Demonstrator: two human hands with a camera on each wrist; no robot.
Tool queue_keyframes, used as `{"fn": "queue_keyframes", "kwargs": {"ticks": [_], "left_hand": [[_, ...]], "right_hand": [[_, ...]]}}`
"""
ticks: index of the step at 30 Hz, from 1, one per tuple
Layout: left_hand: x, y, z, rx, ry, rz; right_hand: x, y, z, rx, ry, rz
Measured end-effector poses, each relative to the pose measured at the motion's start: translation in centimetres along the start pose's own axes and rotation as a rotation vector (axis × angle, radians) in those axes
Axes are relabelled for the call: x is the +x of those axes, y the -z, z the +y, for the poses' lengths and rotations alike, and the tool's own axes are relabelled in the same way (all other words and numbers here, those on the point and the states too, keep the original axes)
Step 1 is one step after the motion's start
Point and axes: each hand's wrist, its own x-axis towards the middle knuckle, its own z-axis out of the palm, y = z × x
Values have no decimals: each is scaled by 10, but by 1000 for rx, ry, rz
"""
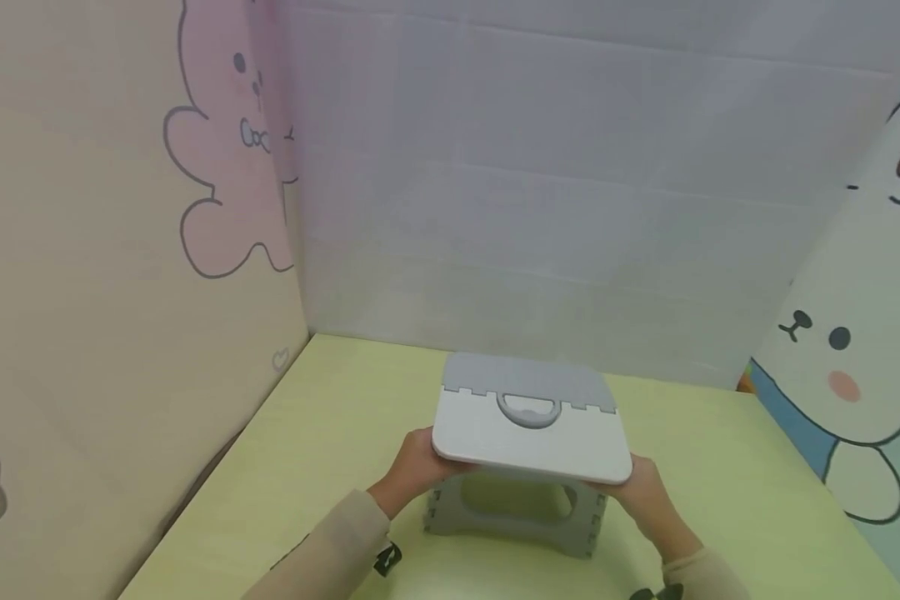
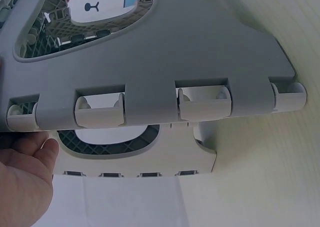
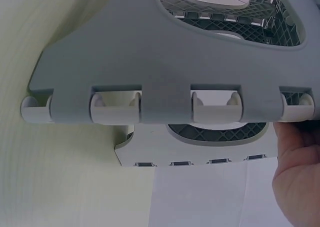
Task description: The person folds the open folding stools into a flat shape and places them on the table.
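Observation:
A folding step stool (image 1: 525, 442) is unfolded in front of me, its top half white and half grey, with a curved carry handle (image 1: 528, 410) lying flat at the middle. My left hand (image 1: 422, 462) grips the left edge of the top, its fingers passing beneath. On the opposite edge my right hand (image 1: 641, 487) holds the stool the same way. Each wrist view shows a grey leg panel (image 2: 150, 52) with hinge knuckles along its edge, and an oval cutout. The fingertips of both hands are partly hidden under the top.
The stool is over a pale yellow-green tabletop (image 1: 345, 400). A plain whitish sheet (image 1: 532, 208) forms the back wall. Cartoon-printed panels stand at the left (image 1: 120, 250) and right (image 1: 862, 392).

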Motion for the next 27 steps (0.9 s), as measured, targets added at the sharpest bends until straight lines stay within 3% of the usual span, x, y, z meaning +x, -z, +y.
{"fn": "queue_keyframes", "kwargs": {"ticks": [13, 27], "left_hand": [[1, 0, -1, 23, -26, 19], [4, 2, 0, 37, -1, -15]], "right_hand": [[1, 3, 1, -46, 44, -4], [3, 2, 2, 3, 46, 2]]}}
